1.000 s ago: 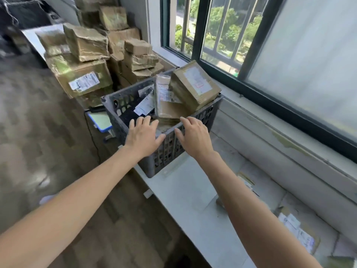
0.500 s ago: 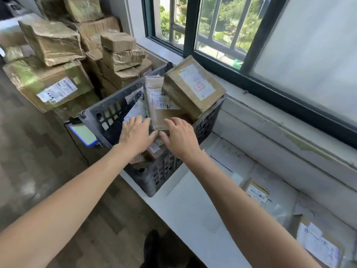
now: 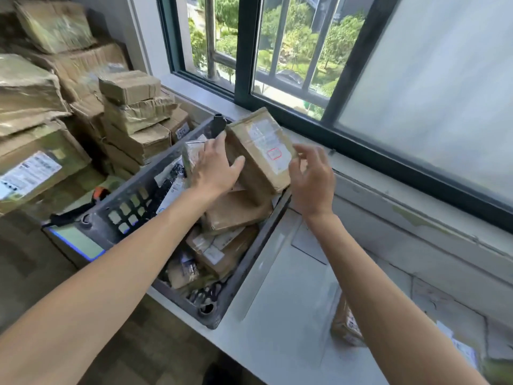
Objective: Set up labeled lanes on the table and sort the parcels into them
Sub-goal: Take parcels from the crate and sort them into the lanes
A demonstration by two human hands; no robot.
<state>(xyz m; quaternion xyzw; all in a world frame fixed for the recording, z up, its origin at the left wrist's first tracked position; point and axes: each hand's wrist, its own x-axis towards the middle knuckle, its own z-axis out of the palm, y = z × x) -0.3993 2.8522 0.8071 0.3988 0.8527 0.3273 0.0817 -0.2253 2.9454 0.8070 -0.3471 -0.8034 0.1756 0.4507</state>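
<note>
The left hand [image 3: 215, 169] is lying flat, fingers spread, against the near side face of a tall brown parcel [image 3: 261, 154] at the middle of the frame, bracing it rather than clasping it, while the right hand [image 3: 312, 176] is hovering just right of the same parcel with fingers loosely curled and open, gripping nothing; whether its fingertips are touching the cardboard cannot be told. The parcel is standing tilted at the far end of the grey crate [image 3: 116, 215], propped on the flatter parcels [image 3: 236, 212] beneath it, so the two hands seem to be closing on it from either side to lift the topmost, least buried item first. Its white shipping label [image 3: 268, 143] is facing up and right toward the window [image 3: 291, 51], which would let the person check the address before choosing a lane; a small red outlined box is showing on the label, but the print is too blurred to read. The crate is sitting at the left end of the white table [image 3: 291, 301], handy to the sorting surface. A parcel already on the table [image 3: 344, 326] is lying at lower right, partly behind the right forearm. Stacked cartons [image 3: 133, 107] are filling the upper left of the frame, one bearing a white label [image 3: 27, 173] that is likewise unreadable.
</note>
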